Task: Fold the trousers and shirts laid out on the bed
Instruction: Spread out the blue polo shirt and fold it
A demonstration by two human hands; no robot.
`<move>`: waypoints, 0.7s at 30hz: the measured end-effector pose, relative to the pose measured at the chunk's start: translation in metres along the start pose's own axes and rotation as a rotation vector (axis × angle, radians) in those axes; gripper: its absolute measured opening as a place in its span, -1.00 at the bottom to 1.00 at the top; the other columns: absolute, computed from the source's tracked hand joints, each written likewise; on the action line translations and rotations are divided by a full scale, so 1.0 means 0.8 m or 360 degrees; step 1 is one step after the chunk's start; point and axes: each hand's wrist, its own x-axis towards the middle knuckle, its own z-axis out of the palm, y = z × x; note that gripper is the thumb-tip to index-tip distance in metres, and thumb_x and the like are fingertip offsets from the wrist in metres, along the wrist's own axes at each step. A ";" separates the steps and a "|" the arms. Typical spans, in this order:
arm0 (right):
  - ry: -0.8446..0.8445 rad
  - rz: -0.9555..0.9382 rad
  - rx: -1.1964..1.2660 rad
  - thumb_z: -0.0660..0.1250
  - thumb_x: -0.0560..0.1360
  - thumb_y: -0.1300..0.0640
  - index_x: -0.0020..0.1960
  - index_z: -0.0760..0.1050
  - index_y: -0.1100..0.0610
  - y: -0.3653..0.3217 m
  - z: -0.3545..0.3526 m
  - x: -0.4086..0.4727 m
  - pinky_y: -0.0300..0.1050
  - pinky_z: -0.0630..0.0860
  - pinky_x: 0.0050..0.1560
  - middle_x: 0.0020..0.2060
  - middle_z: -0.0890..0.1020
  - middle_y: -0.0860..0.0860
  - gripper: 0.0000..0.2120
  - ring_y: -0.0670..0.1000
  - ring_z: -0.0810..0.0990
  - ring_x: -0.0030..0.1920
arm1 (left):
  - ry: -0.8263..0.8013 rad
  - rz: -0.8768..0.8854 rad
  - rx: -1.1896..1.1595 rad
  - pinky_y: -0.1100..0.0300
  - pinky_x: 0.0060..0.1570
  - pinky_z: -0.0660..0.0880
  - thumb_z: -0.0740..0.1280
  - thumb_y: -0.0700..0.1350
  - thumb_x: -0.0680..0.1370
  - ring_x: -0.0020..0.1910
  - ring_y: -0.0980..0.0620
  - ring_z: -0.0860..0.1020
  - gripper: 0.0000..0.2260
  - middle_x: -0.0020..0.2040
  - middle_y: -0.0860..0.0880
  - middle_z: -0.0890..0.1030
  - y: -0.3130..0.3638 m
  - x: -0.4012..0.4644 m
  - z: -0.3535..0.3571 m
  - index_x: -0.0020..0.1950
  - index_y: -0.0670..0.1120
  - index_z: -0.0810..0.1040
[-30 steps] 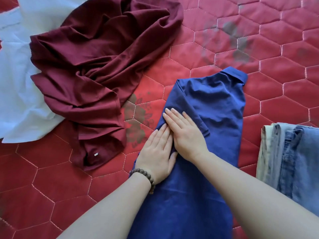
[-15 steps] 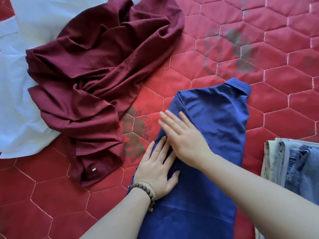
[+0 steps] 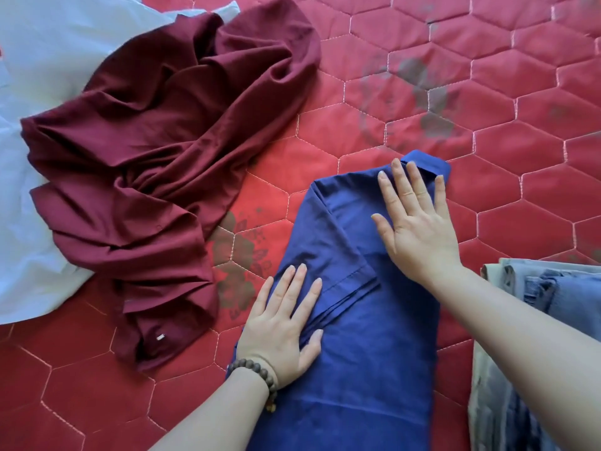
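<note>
The blue shirt point(image 3: 364, 320) lies lengthwise on the red quilted bedcover point(image 3: 520, 196), folded into a long narrow strip with its collar point(image 3: 435, 166) at the far end and one short sleeve point(image 3: 338, 255) turned in across the front. Both hands lie flat on it, palms down. The right hand point(image 3: 419, 229) rests on the upper part just below the collar, fingers straight and spread, the fingertips reaching the collar's edge and the thumb held out toward the left; its bare forearm runs in from the lower right corner, crossing over the stacked clothes there. The left hand point(image 3: 281, 330) presses on the shirt's left edge lower down, beside the hem of the folded sleeve, fingers straight and a little apart, pointing away from the person, thumb splayed onto the cloth. A bracelet of dark wooden beads point(image 3: 252, 372) circles that wrist, and the forearm comes up from the bottom edge. To the left of the shirt, apart from it, a maroon garment point(image 3: 156, 151) lies crumpled, partly overlapping a white garment point(image 3: 35, 196) at the left edge. At the right edge sits a folded stack of jeans point(image 3: 566, 288), pale and blue denim, near the shirt without touching it.
</note>
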 end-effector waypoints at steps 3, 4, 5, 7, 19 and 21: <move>-0.0395 0.0173 0.0009 -0.20 0.58 -0.26 0.58 -0.09 -0.07 0.012 0.011 -0.001 0.18 -0.15 0.51 0.57 -0.12 0.01 -0.38 0.03 -0.13 0.56 | -0.0030 0.0003 -0.0009 -0.14 0.43 0.17 0.24 0.15 0.46 0.54 -0.09 0.13 -0.33 0.55 -0.13 0.19 0.000 0.000 -0.001 0.54 -0.04 0.23; -0.0423 0.0205 0.0014 -0.22 0.57 -0.27 0.58 -0.11 -0.10 0.014 0.013 0.001 0.19 -0.16 0.51 0.57 -0.14 0.00 -0.39 0.02 -0.14 0.56 | -0.0035 0.0000 -0.0008 -0.14 0.43 0.16 0.24 0.15 0.46 0.54 -0.09 0.13 -0.33 0.55 -0.13 0.18 0.001 0.001 -0.002 0.54 -0.03 0.23; -0.0403 0.0220 0.0007 -0.21 0.58 -0.26 0.57 -0.10 -0.11 0.014 0.015 0.003 0.21 -0.18 0.51 0.57 -0.13 0.00 -0.40 0.02 -0.14 0.56 | -0.0031 -0.0004 -0.0002 -0.14 0.43 0.16 0.24 0.15 0.46 0.54 -0.09 0.13 -0.33 0.55 -0.13 0.18 0.001 0.001 -0.001 0.54 -0.03 0.23; -0.0248 0.0242 -0.0008 -0.13 0.62 -0.21 0.57 -0.01 -0.06 0.007 0.013 -0.001 0.28 -0.20 0.49 0.57 -0.05 0.03 -0.45 0.05 -0.08 0.56 | -0.0033 -0.0003 0.0021 -0.13 0.44 0.14 0.23 0.15 0.47 0.54 -0.09 0.12 -0.33 0.55 -0.13 0.18 0.000 0.001 -0.001 0.54 -0.03 0.22; -0.0090 0.0294 0.0188 0.07 0.56 -0.06 0.49 0.27 0.16 -0.134 0.016 -0.208 0.38 0.08 0.43 0.50 0.26 0.11 -0.44 0.12 0.20 0.50 | -0.0183 0.0018 0.0169 -0.13 0.50 -0.03 0.01 0.24 0.53 0.57 -0.07 -0.06 -0.34 0.58 -0.10 -0.01 0.001 0.002 -0.005 0.58 0.01 0.01; -0.0079 0.0386 0.0228 0.06 0.57 -0.06 0.50 0.24 0.17 -0.145 0.011 -0.231 0.38 0.03 0.44 0.51 0.23 0.12 -0.44 0.13 0.16 0.52 | -0.0319 0.0042 0.0256 -0.19 0.48 -0.23 -0.12 0.31 0.51 0.54 -0.06 -0.27 -0.31 0.56 -0.03 -0.24 0.000 0.004 -0.012 0.57 0.06 -0.19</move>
